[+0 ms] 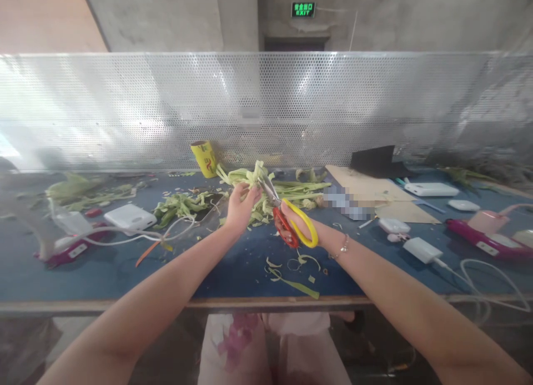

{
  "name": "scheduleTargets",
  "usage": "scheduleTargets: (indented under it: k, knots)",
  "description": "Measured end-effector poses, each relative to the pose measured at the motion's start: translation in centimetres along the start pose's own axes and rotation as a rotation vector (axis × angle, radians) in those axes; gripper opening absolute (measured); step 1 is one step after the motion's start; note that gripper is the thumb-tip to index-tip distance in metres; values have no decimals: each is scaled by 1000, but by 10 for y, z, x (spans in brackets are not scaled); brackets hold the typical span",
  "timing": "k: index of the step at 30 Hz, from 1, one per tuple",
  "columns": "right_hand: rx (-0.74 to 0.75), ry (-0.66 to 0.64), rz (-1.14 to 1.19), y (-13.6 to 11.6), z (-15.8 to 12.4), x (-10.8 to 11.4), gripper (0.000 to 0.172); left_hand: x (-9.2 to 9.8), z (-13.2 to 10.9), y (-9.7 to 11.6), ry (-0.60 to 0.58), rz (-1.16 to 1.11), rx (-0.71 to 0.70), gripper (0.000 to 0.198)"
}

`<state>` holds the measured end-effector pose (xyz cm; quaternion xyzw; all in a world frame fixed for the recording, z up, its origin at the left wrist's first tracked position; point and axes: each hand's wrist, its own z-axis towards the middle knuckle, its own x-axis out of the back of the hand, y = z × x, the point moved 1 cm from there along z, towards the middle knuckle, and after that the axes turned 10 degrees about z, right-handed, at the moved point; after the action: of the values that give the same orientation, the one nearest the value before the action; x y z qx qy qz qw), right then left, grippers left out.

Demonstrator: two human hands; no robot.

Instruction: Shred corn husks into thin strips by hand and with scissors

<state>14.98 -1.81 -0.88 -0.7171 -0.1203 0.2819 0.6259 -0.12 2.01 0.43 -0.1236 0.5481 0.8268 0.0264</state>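
Observation:
My left hand (242,206) is closed around a pale green leafy plant piece (250,175), held over the middle of the blue table. My right hand (293,221) grips scissors (302,218) with one yellow and one red handle loop. Their metal blades point up and left, right at the plant beside my left fingers; whether they touch it I cannot tell. Behind and under my hands lie more green stalks (306,189). To the left of my left hand is a heap of cut leaves (181,207), partly over a dark flat object.
A yellow cardboard tube (204,158) leans near the perforated metal screen (166,107). White chargers and cables lie left and right, by magenta power strips (485,243). Brown paper (375,193) covers the back right. Thin green scraps (297,288) lie near the table's front edge (275,303).

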Motion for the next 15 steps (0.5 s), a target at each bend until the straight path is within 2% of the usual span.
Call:
scheduleTargets:
  k: [7, 12, 15]
  knots:
    - [89, -3, 5, 7, 9, 2, 62, -4, -8, -2, -127, 35, 27, 27]
    - [124, 44, -149, 4, 7, 4, 57, -6, -10, 2, -129, -7, 54, 26]
    - [197, 89, -215, 8, 9, 12, 50, -6, -10, 6, -108, -10, 45, 26]
